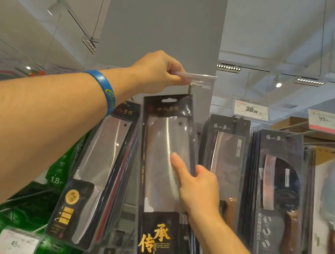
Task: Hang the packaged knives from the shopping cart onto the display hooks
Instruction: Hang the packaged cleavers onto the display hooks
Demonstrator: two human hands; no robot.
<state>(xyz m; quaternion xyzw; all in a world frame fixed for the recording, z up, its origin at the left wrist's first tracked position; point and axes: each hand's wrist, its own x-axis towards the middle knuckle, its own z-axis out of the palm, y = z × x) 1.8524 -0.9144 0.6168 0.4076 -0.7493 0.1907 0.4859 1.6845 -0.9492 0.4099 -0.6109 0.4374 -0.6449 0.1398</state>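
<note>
A packaged cleaver [162, 169] in a black card with gold characters is held upright in front of a grey pillar. My right hand [194, 187] grips its right edge at mid-height, thumb across the clear blister. The hanging slot at the top of the pack sits just below the display hook [190, 86]. My left hand [159, 71], with a blue wristband on the wrist, pinches the clear plastic price-tag holder [199, 79] at the hook's front end. The shopping cart is out of view.
Other packaged knives hang in rows: one stack at the left [99, 171], two at the right [226, 157] [274, 192], one at the far right [328, 207]. Price tags [251, 110] [327, 122] sit on hook ends. Green packages [19, 213] lie at the lower left.
</note>
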